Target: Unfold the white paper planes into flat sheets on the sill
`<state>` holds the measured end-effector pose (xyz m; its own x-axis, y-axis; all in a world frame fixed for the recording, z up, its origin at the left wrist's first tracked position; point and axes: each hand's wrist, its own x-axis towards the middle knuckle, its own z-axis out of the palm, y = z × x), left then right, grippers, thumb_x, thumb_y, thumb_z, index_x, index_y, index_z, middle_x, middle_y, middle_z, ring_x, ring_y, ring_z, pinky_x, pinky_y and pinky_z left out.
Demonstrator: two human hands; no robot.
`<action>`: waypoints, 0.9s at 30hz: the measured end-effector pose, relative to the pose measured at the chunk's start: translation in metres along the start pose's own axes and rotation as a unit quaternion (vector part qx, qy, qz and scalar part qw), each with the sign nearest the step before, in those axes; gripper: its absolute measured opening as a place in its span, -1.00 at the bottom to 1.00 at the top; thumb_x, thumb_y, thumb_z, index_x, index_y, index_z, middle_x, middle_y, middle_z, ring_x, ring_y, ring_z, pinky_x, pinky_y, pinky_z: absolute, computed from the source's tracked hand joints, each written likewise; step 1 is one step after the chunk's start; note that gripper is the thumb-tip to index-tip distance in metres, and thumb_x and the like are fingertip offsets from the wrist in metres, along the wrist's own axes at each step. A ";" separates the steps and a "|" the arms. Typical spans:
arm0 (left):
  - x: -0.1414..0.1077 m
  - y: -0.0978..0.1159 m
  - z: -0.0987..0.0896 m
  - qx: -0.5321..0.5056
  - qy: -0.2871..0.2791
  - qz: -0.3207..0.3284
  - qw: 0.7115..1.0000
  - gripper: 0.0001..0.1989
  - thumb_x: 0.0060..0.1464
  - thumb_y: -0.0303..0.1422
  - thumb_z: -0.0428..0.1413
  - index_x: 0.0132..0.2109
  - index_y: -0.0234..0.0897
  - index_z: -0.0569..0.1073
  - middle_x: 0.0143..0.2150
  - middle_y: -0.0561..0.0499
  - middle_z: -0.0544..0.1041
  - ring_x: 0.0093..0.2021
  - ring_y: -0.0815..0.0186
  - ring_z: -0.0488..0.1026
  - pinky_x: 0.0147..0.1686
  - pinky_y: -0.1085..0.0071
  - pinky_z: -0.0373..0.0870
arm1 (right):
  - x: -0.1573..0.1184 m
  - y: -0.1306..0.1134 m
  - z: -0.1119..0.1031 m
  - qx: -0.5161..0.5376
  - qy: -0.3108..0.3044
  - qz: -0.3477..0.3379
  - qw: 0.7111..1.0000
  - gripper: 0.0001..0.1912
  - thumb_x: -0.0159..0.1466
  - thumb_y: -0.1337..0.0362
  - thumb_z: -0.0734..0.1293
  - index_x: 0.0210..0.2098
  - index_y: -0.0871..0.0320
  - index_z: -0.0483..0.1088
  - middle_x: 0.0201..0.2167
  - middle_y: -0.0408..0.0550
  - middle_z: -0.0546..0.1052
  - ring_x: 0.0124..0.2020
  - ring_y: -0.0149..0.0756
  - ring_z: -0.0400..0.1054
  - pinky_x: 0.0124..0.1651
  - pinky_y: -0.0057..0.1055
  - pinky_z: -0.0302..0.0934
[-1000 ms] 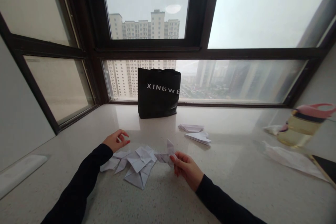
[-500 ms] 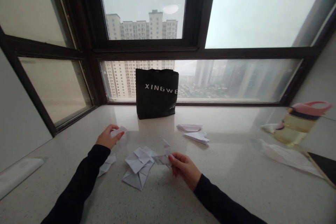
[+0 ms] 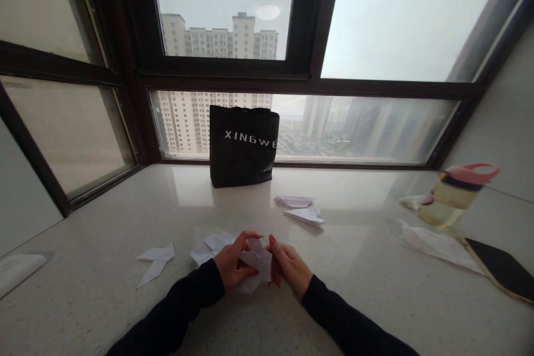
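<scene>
The left hand pinches a folded paper just beside the right hand, which is partly hidden; whether it grips cannot be told. The left sleeve partly covers a paper pile.

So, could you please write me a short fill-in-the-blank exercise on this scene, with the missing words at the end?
1. The left hand holds folded paper coloured ____.
2. The right hand has a thumbnail painted ____.
3. The first large letter printed on the black bag is ____.
4. As the camera sees it, the drinking bottle stands to the ____ of the bag.

Missing words: white; red; X; right.
</scene>
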<state>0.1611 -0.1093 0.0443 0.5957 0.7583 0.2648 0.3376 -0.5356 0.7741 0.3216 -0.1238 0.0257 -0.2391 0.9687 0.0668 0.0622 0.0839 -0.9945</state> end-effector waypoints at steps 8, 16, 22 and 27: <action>0.002 0.002 -0.003 0.034 0.192 0.032 0.980 -0.54 -0.14 -0.37 0.09 -0.07 -0.20 0.09 -0.36 0.08 0.27 -0.47 0.42 0.30 -0.54 0.52 0.21 | 0.000 -0.003 -0.006 -0.082 0.070 -0.042 0.993 -0.66 -0.07 0.02 0.30 -0.64 0.20 0.27 -0.77 -0.28 0.16 -0.75 -0.54 0.01 -0.71 -0.57 -0.10; 0.002 -0.008 0.008 0.000 0.138 -0.015 0.990 -0.46 -0.15 -0.27 0.09 -0.02 -0.24 0.06 -0.25 0.01 0.36 -0.60 0.51 0.19 -0.65 0.56 0.11 | 0.002 -0.005 -0.011 -0.083 0.093 -0.065 0.990 -0.65 -0.04 0.01 0.28 -0.48 0.21 0.32 -0.66 -0.19 0.31 -0.64 -0.43 0.15 -0.60 -0.51 0.02; -0.001 -0.007 0.004 0.020 0.085 0.040 0.995 -0.36 -0.22 -0.39 0.14 0.02 -0.17 0.03 -0.20 0.03 0.38 -0.54 0.47 0.26 -0.60 0.57 0.18 | -0.001 -0.010 -0.013 -0.270 0.110 -0.142 0.946 -0.79 0.02 0.13 0.28 -0.50 0.17 0.40 -0.57 -0.12 0.34 -0.50 -0.33 0.18 -0.49 -0.45 0.03; -0.002 -0.011 -0.001 0.156 0.041 0.052 0.986 -0.67 -0.15 -0.42 0.08 -0.16 -0.22 0.25 -0.34 0.06 0.42 -0.49 0.42 0.30 -0.50 0.52 0.23 | -0.003 -0.013 -0.013 -0.328 0.085 -0.139 0.931 -0.91 0.01 0.27 0.30 -0.48 0.15 0.38 -0.59 -0.15 0.33 -0.52 -0.35 0.17 -0.47 -0.45 0.05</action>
<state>0.1559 -0.1049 0.0360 0.5823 0.7137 0.3892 0.4924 -0.6906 0.5297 0.3344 -0.1242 0.0396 -0.1807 0.9069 0.3806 0.6125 0.4066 -0.6779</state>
